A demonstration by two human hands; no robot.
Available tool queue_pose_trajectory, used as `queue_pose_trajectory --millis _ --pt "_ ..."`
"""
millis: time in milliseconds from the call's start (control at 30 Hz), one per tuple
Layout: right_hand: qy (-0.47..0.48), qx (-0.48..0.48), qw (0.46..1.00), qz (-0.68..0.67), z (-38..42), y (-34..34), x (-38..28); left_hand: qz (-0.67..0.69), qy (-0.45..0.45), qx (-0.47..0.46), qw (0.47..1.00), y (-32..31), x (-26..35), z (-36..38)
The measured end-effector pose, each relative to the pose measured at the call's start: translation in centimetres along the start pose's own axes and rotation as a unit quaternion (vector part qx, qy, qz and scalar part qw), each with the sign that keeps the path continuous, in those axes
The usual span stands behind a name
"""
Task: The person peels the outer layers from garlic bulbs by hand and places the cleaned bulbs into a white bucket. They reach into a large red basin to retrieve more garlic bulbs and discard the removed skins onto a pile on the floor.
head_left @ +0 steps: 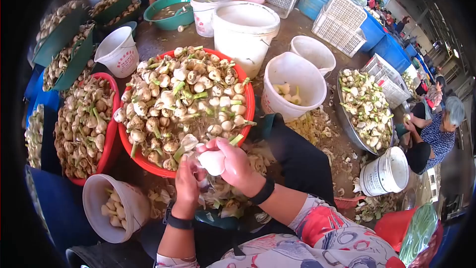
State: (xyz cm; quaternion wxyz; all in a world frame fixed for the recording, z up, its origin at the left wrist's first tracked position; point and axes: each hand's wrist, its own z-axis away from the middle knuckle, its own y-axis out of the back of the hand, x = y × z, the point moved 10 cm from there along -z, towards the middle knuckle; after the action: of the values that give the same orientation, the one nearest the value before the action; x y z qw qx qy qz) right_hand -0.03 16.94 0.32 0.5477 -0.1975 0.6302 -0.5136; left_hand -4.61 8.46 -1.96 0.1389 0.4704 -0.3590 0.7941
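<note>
My right hand is closed round a peeled white garlic bulb, its green stem poking out above the fingers. Beside the bulb, my left hand has its fingers bent together; what they grip, if anything, is hidden. Both hands are over the near rim of a red basin holding water and many unpeeled garlic bulbs. Loose garlic skins lie below the hands.
White buckets stand around: one with peeled garlic at lower left, another right of the basin. A second red tub of garlic is at left. A metal basin of garlic and a co-worker are at right.
</note>
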Motion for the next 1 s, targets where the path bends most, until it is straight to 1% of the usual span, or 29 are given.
queue_pose_trajectory --millis 33,67,133,167,200,267,300,333,367,400,433,467,500,533,567,600,633,667,700,733,767,800,833,867,900,933,967,1000 --pt "0.001 0.012 0.999 0.033 0.2 0.3 -0.1 -0.115 -0.031 0.025 0.993 -0.1 0.7 0.1" --pt "0.001 0.011 0.999 0.032 0.3 0.4 -0.2 -0.115 -0.032 0.026 0.992 -0.4 0.7 0.1" --pt "0.055 0.036 0.99 0.126 0.3 0.6 -1.3 -0.117 -0.046 -0.058 0.99 -2.1 0.9 0.0" --pt "0.061 0.02 0.99 0.122 0.5 0.2 -1.5 -0.09 -0.07 -0.12 0.986 -2.9 1.4 0.0" --pt "0.051 0.024 0.994 0.093 0.8 -0.1 -1.4 -0.095 -0.071 -0.11 0.987 -2.7 1.4 -0.2" --pt "0.072 0.034 0.994 0.081 1.0 -0.8 -2.0 -0.04 -0.092 -0.079 0.992 -2.1 1.4 0.5" --pt "0.019 0.076 0.997 -0.012 0.6 0.4 -1.1 -0.096 -0.112 -0.087 0.985 -2.4 2.0 1.0" --pt "0.011 0.072 0.992 -0.104 0.4 0.0 -1.7 -0.215 -0.087 -0.125 0.965 -3.0 1.0 1.0" --pt "0.017 0.092 0.99 -0.102 0.2 -0.5 -3.5 -0.317 -0.11 -0.14 0.932 -3.9 0.6 1.4" --pt "0.072 0.112 0.981 -0.144 -0.2 0.3 -6.5 -0.413 -0.13 -0.152 0.889 -4.8 0.0 2.0" --pt "0.104 0.072 0.98 -0.156 -1.1 1.1 -9.9 -0.407 -0.13 -0.144 0.893 -4.8 -0.4 2.4" --pt "0.132 -0.021 0.989 -0.062 -3.2 3.4 -14.2 -0.396 -0.078 -0.179 0.897 -5.0 -2.0 2.7" --pt "0.215 0.136 0.964 -0.074 -2.8 5.5 -18.6 -0.384 -0.025 -0.217 0.897 -5.2 -3.4 3.0" --pt "0.315 0.25 0.916 0.003 -0.8 4.3 -22.9 -0.38 -0.026 -0.214 0.899 -4.9 -3.4 3.0" --pt "0.313 0.251 0.916 0.01 -1.9 6.5 -24.0 -0.486 -0.08 -0.199 0.847 -4.8 -3.0 3.0" --pt "0.246 0.293 0.921 0.077 -3.9 11.8 -23.9 -0.583 -0.132 -0.184 0.78 -5.1 -2.7 3.1" --pt "0.178 0.329 0.916 0.142 -5.8 16.7 -23.3 -0.541 -0.157 -0.15 0.812 -4.9 -2.0 2.8" --pt "0.057 0.198 0.954 0.218 -8.6 17.7 -19.5 -0.537 -0.163 -0.149 0.814 -5.3 -1.3 2.7" --pt "0.014 0.282 0.881 0.379 -8.0 16.0 -16.4 -0.492 -0.121 -0.142 0.851 -5.1 -0.5 2.5" --pt "0.064 0.132 0.642 0.753 -12.7 19.7 -15.7 -0.445 -0.078 -0.133 0.882 -4.7 -0.3 1.9" --pt "0.08 0.228 0.499 0.832 -10.6 13.5 -16.0 -0.453 -0.134 -0.093 0.876 -4.4 0.7 1.7" --pt "0.093 0.252 0.491 0.829 -10.8 12.1 -15.3 -0.454 -0.135 -0.092 0.876 -4.3 0.7 1.5" --pt "-0.001 0.048 0.223 0.974 -14.0 13.1 -10.6 -0.45 -0.09 -0.088 0.884 -3.7 0.3 1.3" --pt "-0.093 -0.002 0.162 0.982 -15.3 16.4 -8.8 -0.446 -0.045 -0.083 0.89 -3.1 -0.1 1.2" --pt "-0.117 0.021 0.189 0.975 -15.6 16.0 -8.8 -0.457 -0.059 -0.082 0.884 -3.3 0.7 1.3" --pt "-0.139 0.042 0.215 0.966 -16.2 16.2 -8.8 -0.42 -0.087 -0.055 0.902 -2.8 0.8 1.2" --pt "-0.138 0.039 0.215 0.966 -17.2 15.9 -8.3 -0.409 -0.093 -0.044 0.907 -2.2 0.7 0.8" --pt "-0.14 0.049 0.242 0.959 -17.9 16.5 -8.1 -0.397 -0.096 -0.036 0.912 -2.0 0.7 0.3"
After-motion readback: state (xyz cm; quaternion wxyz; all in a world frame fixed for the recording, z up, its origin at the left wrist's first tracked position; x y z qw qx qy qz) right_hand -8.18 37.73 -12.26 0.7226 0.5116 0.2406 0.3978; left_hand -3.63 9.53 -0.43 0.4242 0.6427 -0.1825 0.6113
